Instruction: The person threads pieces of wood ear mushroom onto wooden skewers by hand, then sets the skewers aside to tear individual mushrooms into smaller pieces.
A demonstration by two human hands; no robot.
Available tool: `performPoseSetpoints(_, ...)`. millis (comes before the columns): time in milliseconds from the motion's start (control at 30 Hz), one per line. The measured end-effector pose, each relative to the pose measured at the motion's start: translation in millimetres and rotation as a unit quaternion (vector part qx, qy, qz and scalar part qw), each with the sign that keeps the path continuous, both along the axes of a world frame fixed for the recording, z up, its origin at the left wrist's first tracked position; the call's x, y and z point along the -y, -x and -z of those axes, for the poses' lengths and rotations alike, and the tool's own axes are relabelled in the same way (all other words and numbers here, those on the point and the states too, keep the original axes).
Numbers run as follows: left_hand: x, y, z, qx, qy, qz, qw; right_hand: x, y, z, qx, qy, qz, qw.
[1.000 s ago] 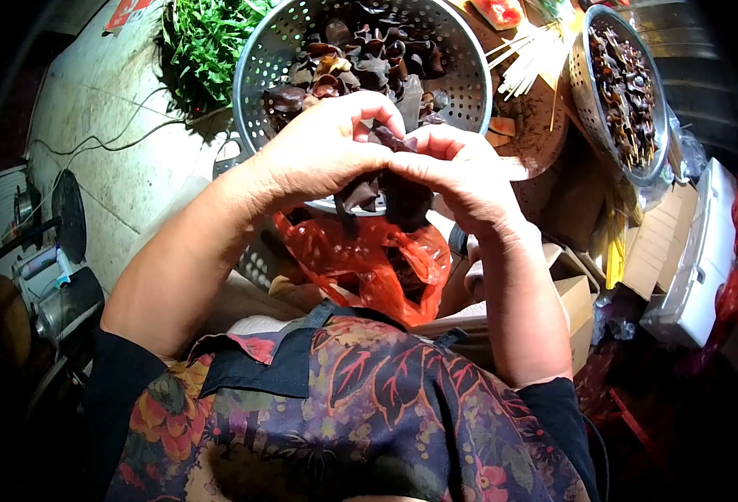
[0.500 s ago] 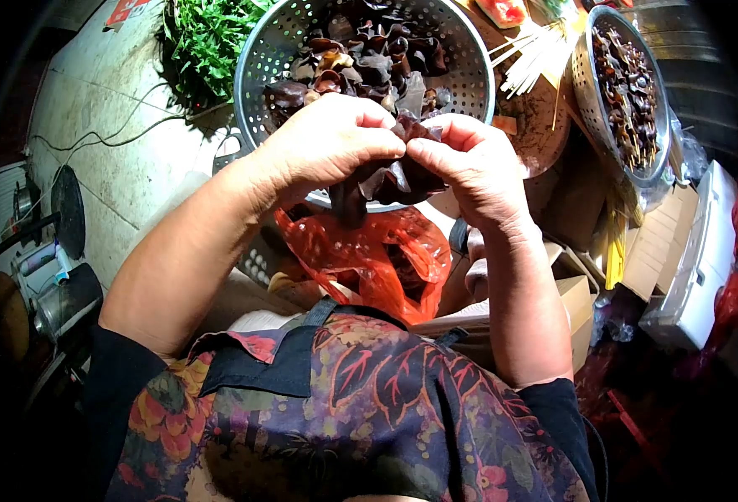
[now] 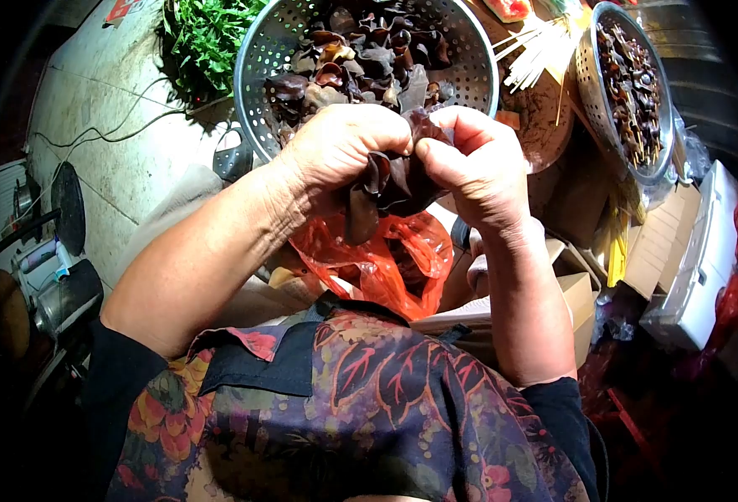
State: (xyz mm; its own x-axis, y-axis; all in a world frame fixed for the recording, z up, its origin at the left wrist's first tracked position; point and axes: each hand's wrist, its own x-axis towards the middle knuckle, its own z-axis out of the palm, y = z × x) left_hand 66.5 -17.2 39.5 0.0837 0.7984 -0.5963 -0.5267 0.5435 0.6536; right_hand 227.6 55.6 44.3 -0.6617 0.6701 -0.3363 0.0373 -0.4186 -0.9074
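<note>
A dark brown clump of wood ear mushroom (image 3: 398, 184) hangs between my two hands, over the near rim of a metal colander (image 3: 253, 79). My left hand (image 3: 348, 146) pinches the clump from one side, its fingers closed. From the other side my right hand (image 3: 478, 163) grips it between thumb and forefinger, close to the left thumb. Loose wood ear pieces (image 3: 369, 58) lie heaped in the colander beyond. Below the hands sits an open red plastic bag (image 3: 377, 268), its contents mostly hidden.
A second colander (image 3: 586, 84) at the right holds skewered wood ears (image 3: 632, 92). Bare wooden skewers (image 3: 532, 54) lie on a round board (image 3: 545, 134). Leafy greens (image 3: 206, 46) are on the floor at the far left. A white foam box (image 3: 695, 259) and cardboard (image 3: 658, 243) stand right.
Both hands have moved slightly nearer to me with the wood ear clump, which hangs a little lower over the red bag. Both still grip it.
</note>
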Motion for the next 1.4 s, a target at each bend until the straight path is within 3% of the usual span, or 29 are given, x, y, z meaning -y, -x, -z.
performPoseSetpoints(67,-2.2,3.6,4.8,-0.002,-0.052,-0.01,0.999,-2.9,-0.6,-1.8,-0.011,0.046,0.025,0.999)
performPoseSetpoints(100,-5.2,1.1,2.1,0.051,-0.041,-0.056,0.996,-3.1,1.5,-3.5,-0.043,0.075,0.047,0.995)
performPoseSetpoints(200,-8.4,9.2,-7.3,0.05,0.002,-0.043,0.998,-9.8,-1.1,-2.7,-0.035,0.119,0.033,0.992)
performPoseSetpoints(267,-8.4,9.8,-9.6,-0.026,-0.046,0.011,0.999,-10.9,-4.9,3.7,0.001,0.104,0.015,0.994)
performPoseSetpoints(300,-12.1,17.2,-23.9,-0.05,-0.009,0.122,0.991,-11.0,-5.5,3.5,0.002,0.105,0.016,0.994)
performPoseSetpoints(367,-8.9,16.1,0.3,-0.08,0.0,0.172,0.982,-12.0,-5.1,0.2,0.019,0.089,0.015,0.996)
performPoseSetpoints(500,-9.6,13.3,-13.4,-0.172,-0.01,0.239,0.956,-11.3,-5.5,-0.9,0.04,0.079,-0.005,0.996)
performPoseSetpoints(633,-8.1,9.7,-2.1,-0.162,0.012,0.203,0.966,-10.9,-4.0,-3.3,0.024,0.11,0.03,0.993)
performPoseSetpoints(800,-6.1,6.1,-2.9,-0.117,-0.041,0.11,0.986,-12.1,-3.6,-3.1,-0.022,0.106,0.095,0.99)
performPoseSetpoints(933,-6.5,6.0,-4.7,-0.129,-0.018,0.104,0.986,-14.4,-6.7,4.5,0.007,0.082,0.099,0.992)
performPoseSetpoints(1033,-8.0,8.1,-7.2,-0.127,-0.059,0.127,0.982,-13.9,-7.4,-12.6,-0.012,0.146,0.064,0.987)
performPoseSetpoints(1100,-7.7,7.2,-1.0,-0.16,-0.121,0.087,0.976,-14.6,-8.7,-8.5,-0.013,0.163,0.067,0.984)
performPoseSetpoints(1167,-9.6,12.5,4.9,-0.198,-0.132,0.11,0.965,-19.3,-12.9,-4.2,-0.006,0.192,-0.027,0.981)
performPoseSetpoints(1200,-10.2,13.0,2.4,-0.192,-0.117,0.116,0.967,-13.4,-8.3,-10.8,0.042,0.171,0.0,0.984)
performPoseSetpoints(1367,-9.9,13.2,-6.4,-0.113,-0.088,0.127,0.982,-11.6,-6.0,-1.5,0.067,0.107,0.018,0.992)
performPoseSetpoints(1400,-8.8,11.7,-6.6,-0.1,-0.09,0.09,0.987,-11.0,-6.0,-1.7,0.062,0.105,0.028,0.992)
